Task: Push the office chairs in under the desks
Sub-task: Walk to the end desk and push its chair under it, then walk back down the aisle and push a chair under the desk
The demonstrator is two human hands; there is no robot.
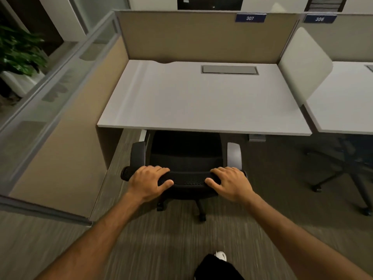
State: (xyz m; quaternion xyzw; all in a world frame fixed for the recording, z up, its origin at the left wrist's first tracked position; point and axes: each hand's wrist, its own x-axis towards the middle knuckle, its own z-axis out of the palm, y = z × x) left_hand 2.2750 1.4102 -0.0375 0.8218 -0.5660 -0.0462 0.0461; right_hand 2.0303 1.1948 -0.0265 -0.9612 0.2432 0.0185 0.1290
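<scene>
While both arms are reaching forward, the left hand (pixel 148 181) and the right hand (pixel 230 181) are pressing down on the top edge of the backrest of a black office chair (pixel 185 158) — each palm lying flat over the mesh rim, fingers curled over the far side, thumbs pointing inward toward each other. The hands are sitting well apart, one near each end of the backrest, gripping it rather than hanging open.

The chair's seat is sitting partly beneath the front edge of the desk (pixel 191 102), roughly centred along that edge; its armrests (dark on the left, catching light on the right) are reaching just under the edge, while the backrest and wheeled base are standing out on the carpet (pixel 161 249). A grey cable hatch (pixel 230 69) is lying near the desk's back edge, toward the right corner. Behind it, a tan partition (pixel 201 37) is carrying a blue label reading 307 (pixel 250 18).

To the right, a second chair (pixel 347 156) is showing dimly under the neighbouring desk (pixel 343 110) — its details are too dark to make out.
</scene>
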